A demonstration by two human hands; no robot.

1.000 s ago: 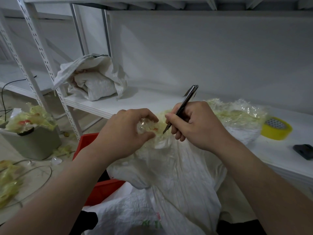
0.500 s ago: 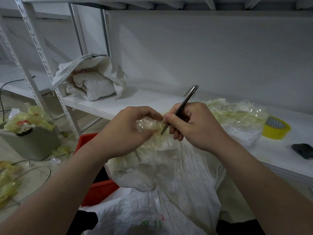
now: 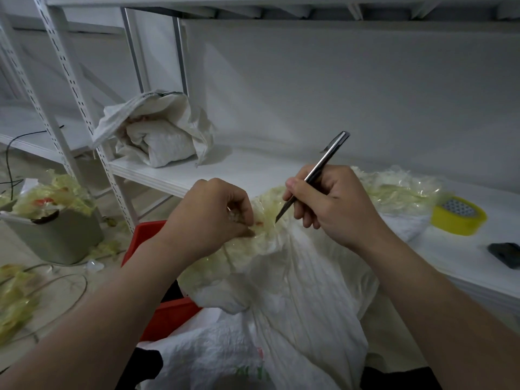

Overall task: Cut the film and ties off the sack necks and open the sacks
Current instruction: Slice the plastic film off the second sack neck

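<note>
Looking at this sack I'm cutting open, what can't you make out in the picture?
Head view, sack neck: any tie is hidden under the left hand and crumpled film.
Head view, dark object: cut off by the right edge, unidentifiable.
Head view, green print lower down: creased, too small to read.

the sack point(image 3: 304, 282) is white woven plastic cloth, matt and creased. the film point(image 3: 268, 218) round its neck is clear yellowish plastic, glossy and crinkled. the knife point(image 3: 326, 157) is slim dark metal with a dull sheen. the tape roll point(image 3: 455, 225) is shiny yellow, the shelf point(image 3: 253, 167) smooth matt white, the crate point(image 3: 168, 316) smooth red plastic.
</note>
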